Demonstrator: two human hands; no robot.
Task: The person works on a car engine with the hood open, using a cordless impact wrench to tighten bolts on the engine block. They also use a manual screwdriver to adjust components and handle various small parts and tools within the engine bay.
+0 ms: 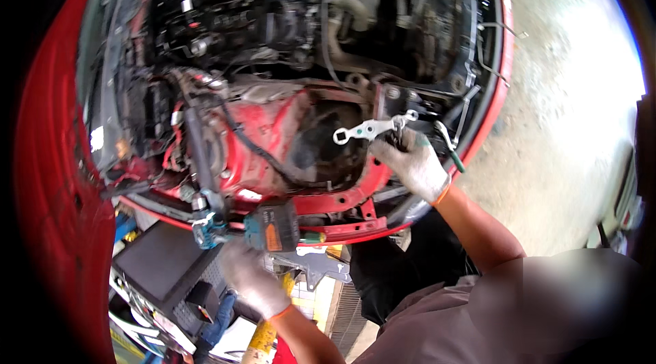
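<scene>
My right hand point(418, 167), in a white glove with an orange cuff, is closed on a flat silver metal bracket point(370, 130) with holes along it. The bracket points left over a dark opening in the red bodywork, near the front of the engine bay. My left hand point(251, 275), gloved too and smeared by motion, is just below the handle of a teal and black cordless power tool point(272, 226). That tool lies across the red fender edge point(335, 231). Whether my left fingers touch its handle I cannot tell.
Right of my right hand lies a green-handled tool point(456, 160). A yellow-green handle point(311, 237) shows by the tool's battery. The dark engine point(253, 16) fills the far side. Below left stands a black-topped cart point(164, 258), near a yellow post point(263, 340).
</scene>
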